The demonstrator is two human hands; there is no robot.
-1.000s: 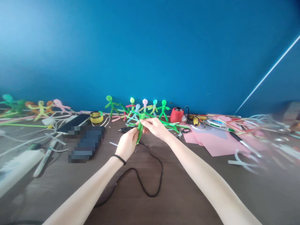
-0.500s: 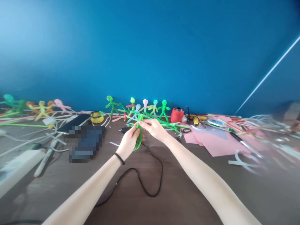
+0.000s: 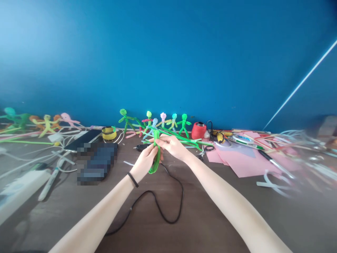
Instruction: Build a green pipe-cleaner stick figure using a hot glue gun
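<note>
Head view: my left hand point(image 3: 144, 160) pinches the looped green pipe-cleaner bundle point(image 3: 158, 160) between thumb and fingers, and my right hand point(image 3: 172, 147) grips it near the upper end, the two nearly meeting; the bundle is up in front of me, over the dark tabletop point(image 3: 147, 242), its narrow top poking above my fingers and its rounded bend hanging below; I judge it very light, with a soft fuzzy skin over thin wire, so it should bend readily, keep whatever crease I give it and hardly slip; breakage seems unlikely, though a hard squeeze could flatten the pile or splay the strands; best hold is where they gather tightest, just under the top, leaving the lower loop free; how firmly each fingertip presses I cannot tell
</note>
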